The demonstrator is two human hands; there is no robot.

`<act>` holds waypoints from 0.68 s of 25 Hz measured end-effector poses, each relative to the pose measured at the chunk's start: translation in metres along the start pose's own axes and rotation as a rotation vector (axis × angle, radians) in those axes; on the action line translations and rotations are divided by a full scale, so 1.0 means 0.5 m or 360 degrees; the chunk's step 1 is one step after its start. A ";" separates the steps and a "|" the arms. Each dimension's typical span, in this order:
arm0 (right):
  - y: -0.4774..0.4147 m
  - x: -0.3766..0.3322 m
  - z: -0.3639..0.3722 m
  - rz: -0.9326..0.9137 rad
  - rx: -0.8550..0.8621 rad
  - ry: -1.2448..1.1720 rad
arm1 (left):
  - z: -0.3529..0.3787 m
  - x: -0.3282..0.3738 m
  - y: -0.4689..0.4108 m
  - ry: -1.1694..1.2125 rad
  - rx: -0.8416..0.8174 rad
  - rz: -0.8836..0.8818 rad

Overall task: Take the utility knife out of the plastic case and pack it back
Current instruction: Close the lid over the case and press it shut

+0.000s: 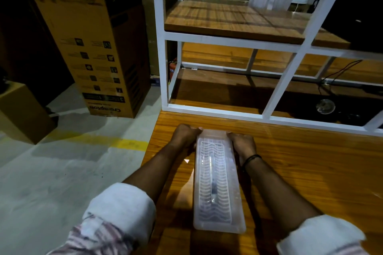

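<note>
A long translucent plastic case (217, 188) with a ribbed, wavy lid lies lengthwise on the wooden table (300, 172), its near end towards me. Through the lid a slim dark shape, the utility knife (213, 184), shows along the case's middle. My left hand (185, 135) grips the far left corner of the case with curled fingers. My right hand (242, 143), a black band on its wrist, grips the far right corner. The lid looks closed.
A white metal shelf frame (279, 93) with wooden boards stands on the table just beyond the case. To the left the table ends at a concrete floor with a yellow line, a tall cardboard box (99, 47) and a smaller box (20, 109).
</note>
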State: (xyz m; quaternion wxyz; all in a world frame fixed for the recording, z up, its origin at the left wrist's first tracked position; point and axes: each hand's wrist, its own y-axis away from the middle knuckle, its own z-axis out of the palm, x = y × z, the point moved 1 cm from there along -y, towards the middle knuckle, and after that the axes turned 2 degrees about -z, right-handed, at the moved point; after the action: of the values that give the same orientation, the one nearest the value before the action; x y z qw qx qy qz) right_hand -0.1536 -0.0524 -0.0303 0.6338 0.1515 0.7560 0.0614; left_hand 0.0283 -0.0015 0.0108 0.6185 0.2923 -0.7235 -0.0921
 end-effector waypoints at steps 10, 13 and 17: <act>0.028 -0.004 -0.018 -0.0087 -0.0142 0.0091 | 0.011 -0.029 -0.030 0.0108 0.0072 0.0108; 0.080 0.020 -0.039 -0.0092 -0.0191 0.0171 | 0.000 -0.075 -0.011 0.0098 0.0067 0.0184; 0.129 0.085 -0.065 -0.0037 -0.0232 0.0083 | -0.002 -0.154 0.026 0.0214 -0.0109 0.0128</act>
State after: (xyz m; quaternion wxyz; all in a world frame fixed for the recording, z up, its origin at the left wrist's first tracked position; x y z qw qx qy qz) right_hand -0.1820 0.0248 -0.0456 0.6241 0.0944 0.7674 0.1129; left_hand 0.0300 0.0506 -0.0472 0.6786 0.2471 -0.6880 -0.0721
